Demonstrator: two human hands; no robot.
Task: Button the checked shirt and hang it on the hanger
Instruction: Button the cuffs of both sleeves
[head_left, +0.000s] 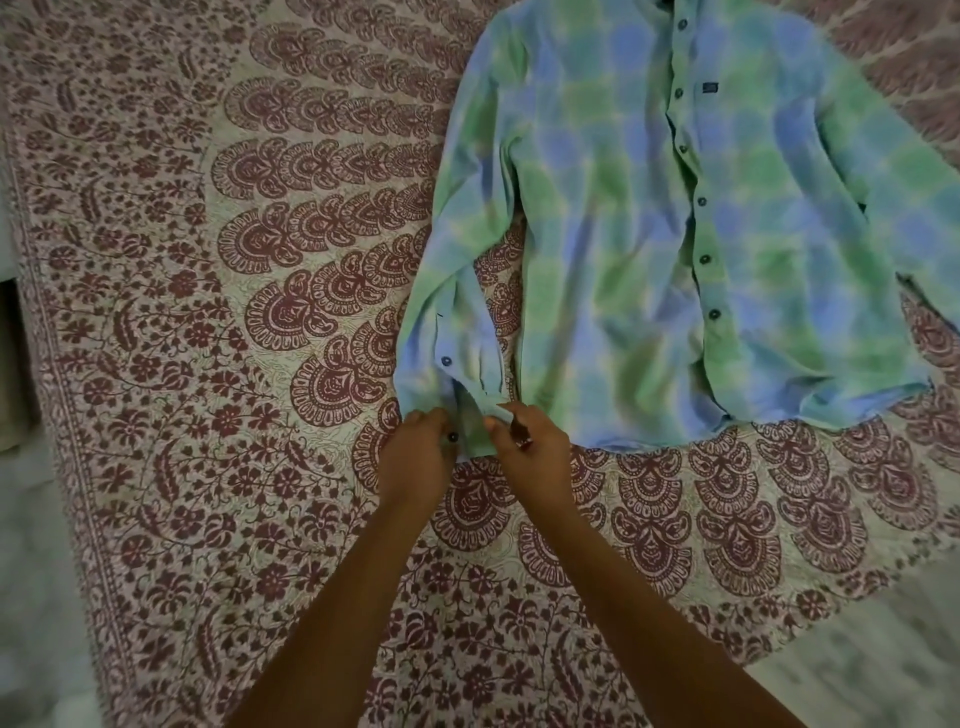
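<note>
On a maroon-printed bedspread (208, 364), the checked shirt (675, 234) is being handled flat, collar farthest away. Its near sleeve cuff (472, 434) is being pinched between left hand (415, 452) and right hand (527, 447), the cuff button (453, 437) against the left, the sleeve running away from both.

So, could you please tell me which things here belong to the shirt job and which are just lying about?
Part of the job: checked shirt, sleeve cuff, cuff button, left hand and right hand, both pinching the cuff.
Just there: patterned bedspread. No hanger is in view.
</note>
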